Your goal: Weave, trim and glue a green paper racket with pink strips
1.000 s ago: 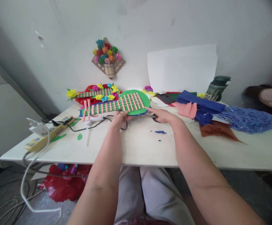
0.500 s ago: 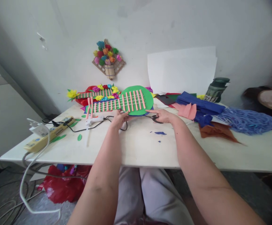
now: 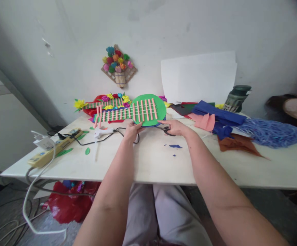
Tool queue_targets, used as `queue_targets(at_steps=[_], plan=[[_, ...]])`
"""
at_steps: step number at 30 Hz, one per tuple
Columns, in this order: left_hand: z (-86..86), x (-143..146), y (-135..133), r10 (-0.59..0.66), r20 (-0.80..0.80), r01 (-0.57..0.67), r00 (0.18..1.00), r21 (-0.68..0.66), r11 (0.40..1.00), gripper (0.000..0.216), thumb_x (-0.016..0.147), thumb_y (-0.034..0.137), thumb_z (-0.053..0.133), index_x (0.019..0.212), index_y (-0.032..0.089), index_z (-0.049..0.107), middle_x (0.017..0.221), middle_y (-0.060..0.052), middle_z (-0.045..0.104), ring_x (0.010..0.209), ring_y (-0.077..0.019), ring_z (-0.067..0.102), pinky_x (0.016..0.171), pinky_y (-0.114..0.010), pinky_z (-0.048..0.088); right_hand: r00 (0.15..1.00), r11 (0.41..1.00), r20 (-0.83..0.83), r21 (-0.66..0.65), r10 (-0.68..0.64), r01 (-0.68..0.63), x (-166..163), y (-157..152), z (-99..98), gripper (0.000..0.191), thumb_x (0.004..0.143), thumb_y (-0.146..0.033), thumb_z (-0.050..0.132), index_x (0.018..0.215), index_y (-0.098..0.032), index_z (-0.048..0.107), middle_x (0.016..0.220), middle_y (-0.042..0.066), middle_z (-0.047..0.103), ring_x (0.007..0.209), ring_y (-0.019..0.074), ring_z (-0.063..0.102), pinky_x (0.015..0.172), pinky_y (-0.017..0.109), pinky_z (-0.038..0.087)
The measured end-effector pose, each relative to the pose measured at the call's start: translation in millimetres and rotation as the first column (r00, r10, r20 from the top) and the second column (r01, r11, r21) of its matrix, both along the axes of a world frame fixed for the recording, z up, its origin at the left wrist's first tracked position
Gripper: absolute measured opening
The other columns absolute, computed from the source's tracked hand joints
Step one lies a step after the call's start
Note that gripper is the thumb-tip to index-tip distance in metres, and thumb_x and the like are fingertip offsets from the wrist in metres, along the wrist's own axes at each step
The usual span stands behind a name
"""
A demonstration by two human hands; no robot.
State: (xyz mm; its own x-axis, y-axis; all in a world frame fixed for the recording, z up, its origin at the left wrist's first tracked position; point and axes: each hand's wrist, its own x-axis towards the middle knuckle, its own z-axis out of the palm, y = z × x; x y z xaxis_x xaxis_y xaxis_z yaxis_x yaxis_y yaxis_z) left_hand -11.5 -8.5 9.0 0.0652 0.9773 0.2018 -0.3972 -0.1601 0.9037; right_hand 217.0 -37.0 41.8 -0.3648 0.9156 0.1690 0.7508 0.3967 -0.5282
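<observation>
A green paper pipa-shaped instrument [image 3: 161,108], crossed by pink strips and pale strings, is held up over the table with its neck to the left. My left hand [image 3: 133,131] grips its lower edge where neck and round body meet. Black-handled scissors [image 3: 169,132] are in my right hand [image 3: 176,127], their blades running along the body's lower edge; the index finger touches that edge. Some blue backing shows beneath the green. Below lie small blue scraps [image 3: 175,146] on the table.
Left of my hands are a white glue gun [image 3: 104,131], a power strip [image 3: 49,152] and green paper leaves [image 3: 87,151]. A flower-decorated instrument [image 3: 107,101] lies behind. Blue paper [image 3: 217,112], blue yarn [image 3: 273,132] and a dark bottle [image 3: 237,98] stand to the right.
The instrument has shifted slightly and its neck tilts a little differently. My right hand and the scissors have moved slightly left. My left hand keeps its grip.
</observation>
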Motion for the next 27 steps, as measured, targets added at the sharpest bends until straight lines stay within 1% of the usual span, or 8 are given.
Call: queue_targets(at_steps=[6, 8, 11, 14, 17, 20, 24, 27], plan=[[-0.4, -2, -2, -0.104, -0.063, 0.102, 0.993, -0.029, 0.994, 0.041, 0.061, 0.026, 0.072, 0.096, 0.016, 0.052, 0.074, -0.004, 0.066, 0.064, -0.0177, 0.065, 0.055, -0.026, 0.053, 1.000, 1.000, -0.031, -0.004, 0.000, 0.000, -1, 0, 0.4, 0.071, 0.060, -0.016, 0.062, 0.128, -0.028, 0.046, 0.071, -0.004, 0.064, 0.048, 0.0063, 0.048, 0.053, 0.018, 0.041], [-0.6, -1, -3, -0.093, -0.065, 0.094, 0.994, 0.006, 0.996, 0.044, 0.061, 0.025, 0.072, 0.098, 0.018, 0.050, 0.073, -0.003, 0.066, 0.062, -0.0171, 0.065, 0.055, -0.026, 0.053, 1.000, 1.000, -0.027, 0.008, 0.007, -0.007, -2, 2, -1.9, 0.071, 0.060, -0.016, 0.063, 0.128, -0.028, 0.045, 0.072, -0.004, 0.065, 0.050, 0.0071, 0.050, 0.054, 0.019, 0.042], [-1.0, 0, -3, -0.048, -0.081, 0.050, 0.996, 0.030, 0.998, 0.045, 0.060, 0.024, 0.072, 0.098, 0.018, 0.049, 0.071, -0.002, 0.065, 0.059, -0.0161, 0.065, 0.052, -0.024, 0.052, 0.998, 0.998, -0.033, 0.030, 0.053, -0.052, -4, 5, -5.8, 0.073, 0.059, -0.014, 0.064, 0.128, -0.028, 0.045, 0.086, -0.001, 0.067, 0.059, 0.0095, 0.055, 0.060, 0.019, 0.045], [-1.1, 0, -2, -0.013, -0.106, 0.014, 0.994, 0.013, 1.000, 0.043, 0.059, 0.026, 0.073, 0.094, 0.016, 0.051, 0.069, -0.003, 0.065, 0.056, -0.0158, 0.064, 0.049, -0.023, 0.051, 0.986, 0.992, -0.121, -0.023, 0.117, -0.120, -5, 4, -5.9, 0.075, 0.060, -0.011, 0.062, 0.131, -0.026, 0.042, 0.098, 0.002, 0.066, 0.064, 0.0092, 0.056, 0.060, 0.018, 0.046], [-0.7, 0, -2, -0.010, -0.116, 0.009, 0.993, -0.003, 1.000, 0.040, 0.059, 0.027, 0.072, 0.092, 0.015, 0.053, 0.068, -0.003, 0.065, 0.056, -0.0159, 0.064, 0.048, -0.022, 0.051, 0.962, 0.970, -0.232, -0.157, 0.146, -0.185, -5, 0, -1.0, 0.075, 0.062, -0.013, 0.060, 0.133, -0.024, 0.038, 0.093, 0.002, 0.066, 0.060, 0.0083, 0.055, 0.051, 0.018, 0.046], [0.0, 1, -3, -0.009, -0.095, 0.010, 0.995, 0.006, 1.000, 0.039, 0.059, 0.026, 0.072, 0.092, 0.014, 0.053, 0.068, -0.003, 0.065, 0.057, -0.0161, 0.064, 0.049, -0.022, 0.051, 0.953, 0.951, -0.277, -0.239, 0.125, -0.194, -5, -4, 4.6, 0.072, 0.062, -0.016, 0.062, 0.131, -0.023, 0.041, 0.088, 0.002, 0.066, 0.057, 0.0086, 0.054, 0.046, 0.018, 0.046], [0.3, 2, -3, -0.005, -0.070, 0.006, 0.998, 0.019, 1.000, 0.035, 0.061, 0.025, 0.071, 0.089, 0.013, 0.054, 0.066, -0.004, 0.065, 0.055, -0.0161, 0.064, 0.050, -0.022, 0.051, 0.963, 0.961, -0.245, -0.221, 0.111, -0.167, -4, -6, 8.5, 0.066, 0.063, -0.017, 0.064, 0.126, -0.022, 0.047, 0.089, 0.003, 0.066, 0.059, 0.0091, 0.056, 0.048, 0.018, 0.047], [-0.3, 2, -1, 0.048, -0.033, -0.048, 0.998, 0.021, 0.999, 0.035, 0.059, 0.023, 0.071, 0.088, 0.013, 0.054, 0.066, -0.004, 0.065, 0.053, -0.0161, 0.063, 0.049, -0.023, 0.051, 0.970, 0.970, -0.219, -0.193, 0.107, -0.151, -3, -9, 13.5, 0.067, 0.061, -0.016, 0.066, 0.125, -0.021, 0.048, 0.088, 0.003, 0.066, 0.064, 0.0098, 0.058, 0.050, 0.017, 0.047]])
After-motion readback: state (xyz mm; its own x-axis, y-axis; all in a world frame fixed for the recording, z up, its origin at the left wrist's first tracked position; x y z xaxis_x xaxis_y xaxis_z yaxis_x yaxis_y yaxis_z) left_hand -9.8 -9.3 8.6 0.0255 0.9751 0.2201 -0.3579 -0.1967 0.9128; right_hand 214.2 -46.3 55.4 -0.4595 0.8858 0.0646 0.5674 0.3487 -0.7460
